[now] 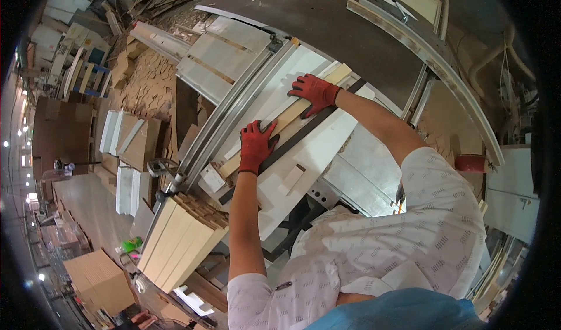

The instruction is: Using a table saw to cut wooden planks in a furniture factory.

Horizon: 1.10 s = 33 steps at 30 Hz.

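Note:
A long pale wooden strip (287, 117) lies slantwise across a white board (320, 150) on the machine table. My left hand (256, 146), in a red glove with dark fingertips, grips the strip toward its near left end. Farther up the strip, my right hand (314, 94) in a matching glove lies over it, fingers across the top and thumb on the near side. A dark narrow bar (299, 136) runs alongside, nearer to me. Closer still, a small white block (291, 179) rests on the board. The undersides of both hands are hidden.
A metal rail (229, 109) borders the board on the left. Below it stands a stack of pale wooden boards (178, 239). A long curved beam (432, 67) arches at the right. Wood scraps (153, 75) cover the floor at far left, and stacked cardboard (99, 278) stands lower left.

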Motion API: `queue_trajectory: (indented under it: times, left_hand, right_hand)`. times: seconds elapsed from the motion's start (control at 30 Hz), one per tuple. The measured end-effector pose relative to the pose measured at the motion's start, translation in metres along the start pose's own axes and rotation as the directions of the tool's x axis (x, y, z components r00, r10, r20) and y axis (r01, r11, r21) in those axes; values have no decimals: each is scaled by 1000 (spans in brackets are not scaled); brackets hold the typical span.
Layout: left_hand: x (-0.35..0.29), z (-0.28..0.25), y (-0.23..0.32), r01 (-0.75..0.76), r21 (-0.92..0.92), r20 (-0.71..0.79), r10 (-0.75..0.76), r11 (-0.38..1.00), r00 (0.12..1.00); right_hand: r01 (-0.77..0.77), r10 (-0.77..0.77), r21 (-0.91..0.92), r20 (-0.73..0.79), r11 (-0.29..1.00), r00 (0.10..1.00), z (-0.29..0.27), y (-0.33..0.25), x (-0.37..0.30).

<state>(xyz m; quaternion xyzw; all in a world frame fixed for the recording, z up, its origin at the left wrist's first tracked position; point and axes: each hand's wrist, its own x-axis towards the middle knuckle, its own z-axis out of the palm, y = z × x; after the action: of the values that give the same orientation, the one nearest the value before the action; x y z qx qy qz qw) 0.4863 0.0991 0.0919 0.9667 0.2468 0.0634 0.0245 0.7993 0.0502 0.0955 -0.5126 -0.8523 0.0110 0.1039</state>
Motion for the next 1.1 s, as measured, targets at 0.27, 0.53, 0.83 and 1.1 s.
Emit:
queue_trajectory:
  times: [0.27,0.53,0.83,1.1]
  left_hand:
    - [1,9,-8,-12,42,31,11,999,999]
    - [2,8,-8,-11,1,13,11,1000,1000]
    - [1,7,0,9,41,-42,-7,999,999]
    - [1,10,0,42,87,-23,-41,995,999]
  right_hand:
    - [17,-16,-32,18,999,1000,11,5,3]
    - [0,4,-54,70,999,998,3,1,2]
    - [13,-12,-74,10,997,1000,9,-1,-3]
    - [6,-1,-94,54,996,999,7,-3,2]
